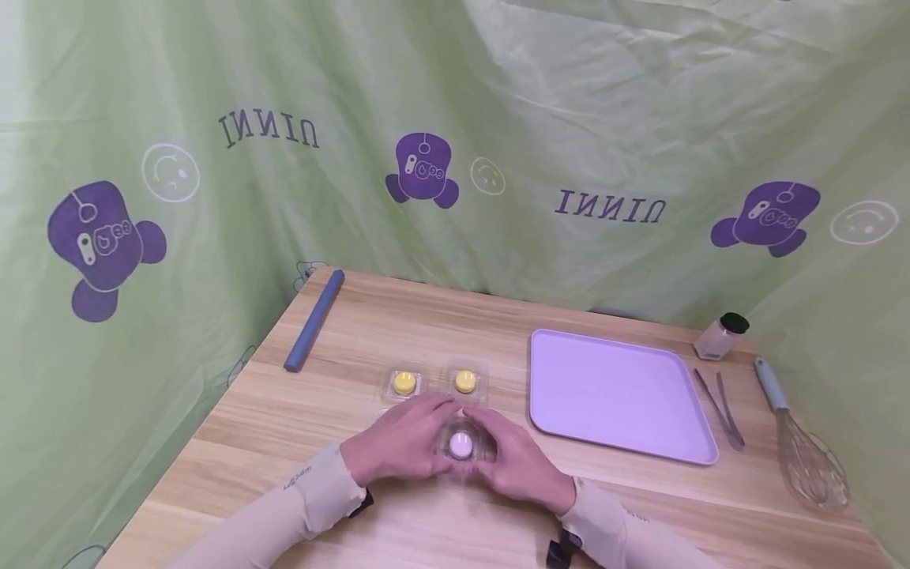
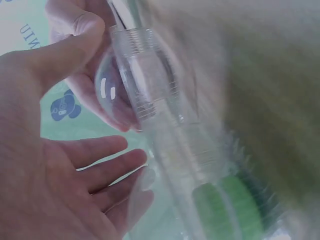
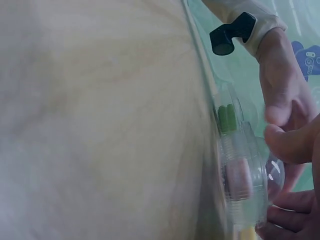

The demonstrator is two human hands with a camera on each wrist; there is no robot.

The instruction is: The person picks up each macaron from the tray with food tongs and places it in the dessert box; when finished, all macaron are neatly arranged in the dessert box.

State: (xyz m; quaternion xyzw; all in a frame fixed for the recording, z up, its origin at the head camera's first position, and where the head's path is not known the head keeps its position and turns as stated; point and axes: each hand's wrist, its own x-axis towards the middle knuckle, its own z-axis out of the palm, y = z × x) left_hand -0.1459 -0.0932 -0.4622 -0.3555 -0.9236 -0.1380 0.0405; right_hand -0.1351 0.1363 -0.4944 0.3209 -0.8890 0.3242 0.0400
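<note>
In the head view my left hand (image 1: 408,438) and right hand (image 1: 519,462) cup a clear plastic box (image 1: 455,423) from both sides. Inside sits a round pink macaron (image 1: 460,445), under a domed lid (image 2: 106,87). Left fingers (image 2: 112,170) extend nearly straight beside the dome in the left wrist view. The right thumb (image 3: 295,145) lies by the dome in the right wrist view, the right fingers below it. A green macaron (image 2: 227,207) in clear plastic stands close beside; the hands hide it in the head view. Behind are two yellow macarons (image 1: 404,383) in clear boxes.
To the right lies a purple tray (image 1: 618,395). Beyond it are tongs (image 1: 723,411), a whisk (image 1: 799,442) and a jar with a black lid (image 1: 720,336). A blue rod (image 1: 314,320) lies at the table's far left. Green cloth (image 1: 455,95) hangs around the table.
</note>
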